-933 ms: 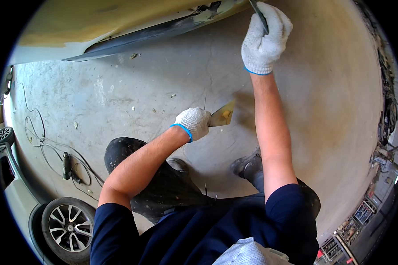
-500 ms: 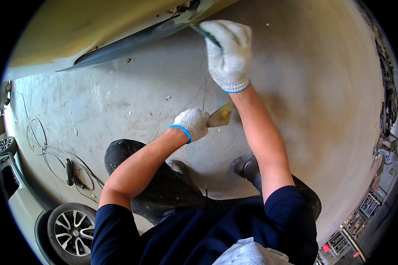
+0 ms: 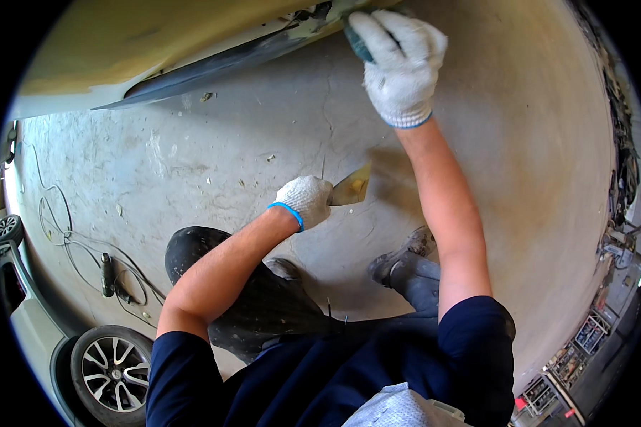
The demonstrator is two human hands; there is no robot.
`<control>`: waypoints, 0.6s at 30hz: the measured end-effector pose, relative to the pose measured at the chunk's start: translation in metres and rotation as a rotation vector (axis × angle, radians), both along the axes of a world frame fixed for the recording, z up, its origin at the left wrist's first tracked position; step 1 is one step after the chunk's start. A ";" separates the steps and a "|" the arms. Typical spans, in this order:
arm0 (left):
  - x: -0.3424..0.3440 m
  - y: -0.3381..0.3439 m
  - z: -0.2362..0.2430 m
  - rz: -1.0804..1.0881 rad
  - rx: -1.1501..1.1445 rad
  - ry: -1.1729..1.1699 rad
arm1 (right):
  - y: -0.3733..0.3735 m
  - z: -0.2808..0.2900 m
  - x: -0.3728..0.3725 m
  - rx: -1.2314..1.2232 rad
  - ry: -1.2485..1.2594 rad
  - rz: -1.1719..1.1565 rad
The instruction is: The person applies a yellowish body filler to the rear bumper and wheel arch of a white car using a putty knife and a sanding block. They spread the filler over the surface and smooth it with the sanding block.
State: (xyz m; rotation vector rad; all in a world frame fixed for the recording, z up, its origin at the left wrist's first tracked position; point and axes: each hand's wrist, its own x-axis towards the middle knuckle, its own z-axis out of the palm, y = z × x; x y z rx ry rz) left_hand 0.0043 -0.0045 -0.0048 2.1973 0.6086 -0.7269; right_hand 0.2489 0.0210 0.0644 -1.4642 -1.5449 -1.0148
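Note:
My left hand (image 3: 303,202), in a white knitted glove with a blue cuff, grips a putty knife (image 3: 350,188) with yellowish paste on its broad metal blade, held above the floor between my knees. Higher up, my right hand (image 3: 404,66), gloved the same way, is closed on a dark green flat tool (image 3: 357,39), partly hidden by the fingers, right at the lower edge of a yellow-stained car body panel (image 3: 135,39). Along that panel runs a dark sill strip (image 3: 192,80), with a rough, chipped patch (image 3: 310,16) near my right hand.
Grey concrete floor (image 3: 135,164) with small scraps surrounds my knees and shoes. At left lie looped cables (image 3: 68,231) and a black power tool (image 3: 107,274), beside a pale car (image 3: 32,320) with a large alloy wheel (image 3: 110,370). Racks of clutter (image 3: 591,334) line the right edge.
My right hand with the green tool swept left and down along the panel edge, then came back right and up against it. My left hand with the putty knife has barely moved.

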 end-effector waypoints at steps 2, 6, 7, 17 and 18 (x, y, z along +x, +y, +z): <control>-0.001 0.000 0.001 0.005 -0.003 -0.001 | -0.008 0.000 -0.009 -0.038 0.046 0.009; 0.000 0.002 0.002 0.003 -0.007 0.013 | -0.002 0.016 -0.007 0.109 0.074 -0.027; 0.000 0.002 0.003 0.000 -0.009 0.020 | 0.000 0.019 -0.006 0.147 0.063 -0.048; 0.000 0.002 -0.001 -0.016 0.008 -0.031 | -0.010 0.024 -0.041 -0.054 0.222 -0.095; 0.001 0.001 -0.003 -0.020 0.010 -0.048 | -0.010 0.032 -0.040 -0.067 0.208 -0.121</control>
